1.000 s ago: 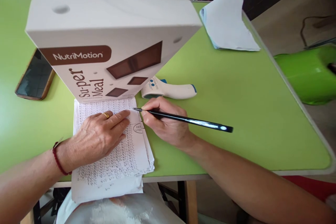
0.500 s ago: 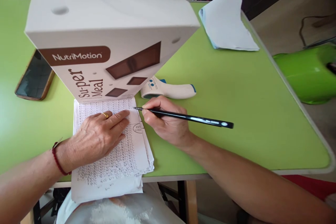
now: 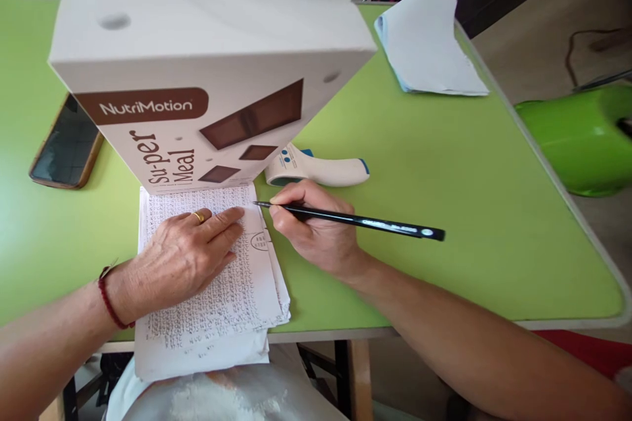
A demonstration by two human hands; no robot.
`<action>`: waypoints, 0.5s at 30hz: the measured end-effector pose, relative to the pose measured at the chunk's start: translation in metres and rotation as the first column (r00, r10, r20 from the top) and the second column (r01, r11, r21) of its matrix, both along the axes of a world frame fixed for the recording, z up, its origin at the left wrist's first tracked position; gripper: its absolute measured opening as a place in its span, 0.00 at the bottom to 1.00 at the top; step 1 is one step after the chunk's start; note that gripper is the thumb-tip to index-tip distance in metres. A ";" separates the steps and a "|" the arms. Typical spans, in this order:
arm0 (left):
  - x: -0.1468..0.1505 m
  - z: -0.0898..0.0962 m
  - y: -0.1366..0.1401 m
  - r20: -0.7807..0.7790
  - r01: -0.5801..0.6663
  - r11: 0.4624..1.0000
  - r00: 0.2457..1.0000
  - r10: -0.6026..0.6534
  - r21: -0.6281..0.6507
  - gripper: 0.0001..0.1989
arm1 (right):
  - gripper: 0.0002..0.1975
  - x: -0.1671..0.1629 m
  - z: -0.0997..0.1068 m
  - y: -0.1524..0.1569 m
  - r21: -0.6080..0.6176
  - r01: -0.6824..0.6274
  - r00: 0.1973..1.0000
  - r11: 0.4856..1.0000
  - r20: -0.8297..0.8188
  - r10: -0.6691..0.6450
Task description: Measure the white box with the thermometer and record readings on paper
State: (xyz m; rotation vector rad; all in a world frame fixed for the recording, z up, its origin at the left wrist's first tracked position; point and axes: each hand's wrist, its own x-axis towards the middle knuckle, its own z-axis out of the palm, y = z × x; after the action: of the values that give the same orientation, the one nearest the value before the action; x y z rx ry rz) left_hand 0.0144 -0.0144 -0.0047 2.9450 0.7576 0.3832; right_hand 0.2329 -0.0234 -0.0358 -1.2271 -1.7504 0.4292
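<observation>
Handwriting on the papers, lower left of centre, is too small to read and partly covered by the left hand, palm down, fingers extended, grasping nothing; the right hand, mid-frame, pinches 1 black pencil, tip leftward.

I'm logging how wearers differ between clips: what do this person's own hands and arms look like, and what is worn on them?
The left hand wears a gold-coloured ring, and its wrist a thin, dark red bracelet. The right hand shows no jewellery. Neither gloves nor sleeves are visible.
</observation>
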 end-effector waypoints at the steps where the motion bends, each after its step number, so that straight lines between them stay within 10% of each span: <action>1: 0.000 0.000 0.000 0.001 0.001 1.000 1.000 -0.001 -0.003 0.13 | 0.05 0.000 0.000 0.000 0.000 0.000 1.000 1.000 -0.001 0.000; 15: -0.002 0.000 0.000 0.017 0.011 1.000 1.000 -0.011 -0.007 0.13 | 0.06 0.002 0.008 -0.001 0.152 0.034 0.999 0.988 0.023 -0.038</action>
State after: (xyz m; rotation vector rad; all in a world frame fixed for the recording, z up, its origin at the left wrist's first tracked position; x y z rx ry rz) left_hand 0.0127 -0.0145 -0.0052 2.9340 0.7388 0.4024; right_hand 0.2350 -0.0239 -0.0279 -1.1581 -1.7467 0.2550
